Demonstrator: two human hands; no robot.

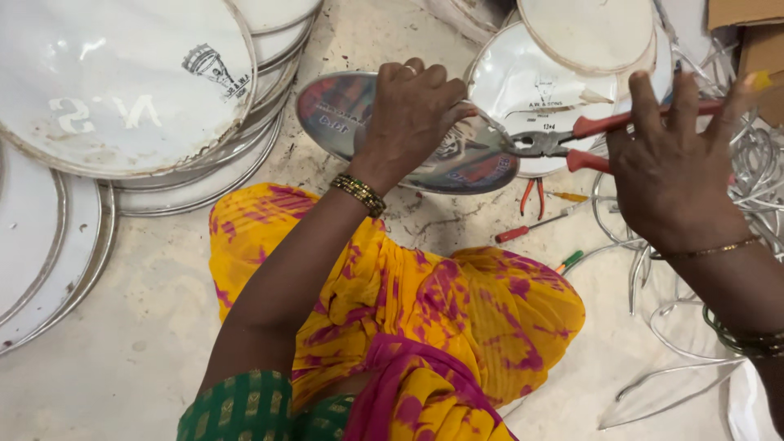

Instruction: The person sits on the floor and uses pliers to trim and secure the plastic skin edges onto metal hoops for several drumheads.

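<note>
On the pale stone floor, seen from above, a seated person in yellow and pink cloth works with both hands.

At far left, two round white discs lie overlapped at the frame's edge, partly cut off. Beside them rises a stack of round white drum skins, each with a metal rim; the top one is large and tilted, and about four more rims show beneath it on the right side. Bare floor lies below this stack, down to the bottom left corner.

At centre, the left hand, wearing a beaded bracelet, is closed around the upper edge of one shiny, reflective disc, held tilted just above the floor. The disc's right edge meets the nose of one pair of red-handled pliers.

Behind the pliers lie two more white round skins, overlapping, with a small gap of floor between them and the left stack. On the floor below the pliers lie a smaller red-handled tool, a red-handled screwdriver and a green-tipped tool, close together.

At right, the right hand, with a thin bangle, grips the pliers' handles, fingers wrapped over them. Beneath and beyond it spreads a tangle of bent metal wire hoops, too many to count, crowding the right edge.
</note>
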